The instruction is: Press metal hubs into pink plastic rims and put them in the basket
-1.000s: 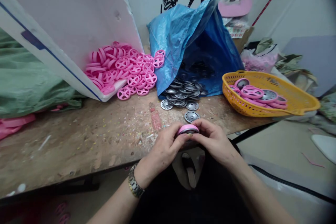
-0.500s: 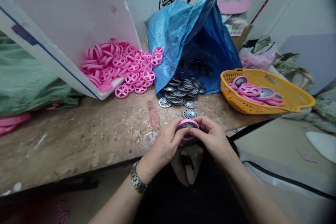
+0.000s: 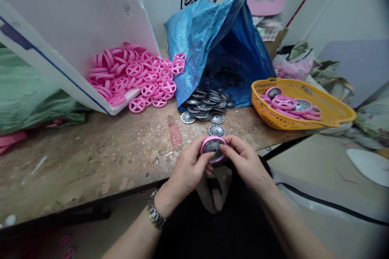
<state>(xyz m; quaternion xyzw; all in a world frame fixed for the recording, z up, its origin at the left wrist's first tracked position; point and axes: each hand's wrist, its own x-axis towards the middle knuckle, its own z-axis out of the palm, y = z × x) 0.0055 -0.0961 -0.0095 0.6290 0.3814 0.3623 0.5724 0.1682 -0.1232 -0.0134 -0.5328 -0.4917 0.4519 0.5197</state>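
Head view: left hand (image 3: 189, 162) and right hand (image 3: 246, 162) both grip pink-rimmed wheel (image 3: 212, 145) between them, thumbs on its grey face. Wheel round, equal across; face points up and toward camera, tilted. Just beyond hands, loose grey disc (image 3: 216, 130) flat on worktop (image 3: 106, 149); farther beyond, grey disc pile (image 3: 205, 107) at mouth of blue bag (image 3: 194, 28). Beyond left hand, pink wheel heap (image 3: 133, 68). Beyond right hand, to its right, yellow basket (image 3: 332, 115).

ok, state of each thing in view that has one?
Left hand, gripping pink wheel
Right hand, gripping it too
Held grey disc, inside the wheel, full seating unclear
Blue bag, open, grey discs at its mouth
White box, open, pink wheels spilling out
Yellow basket, partly filled
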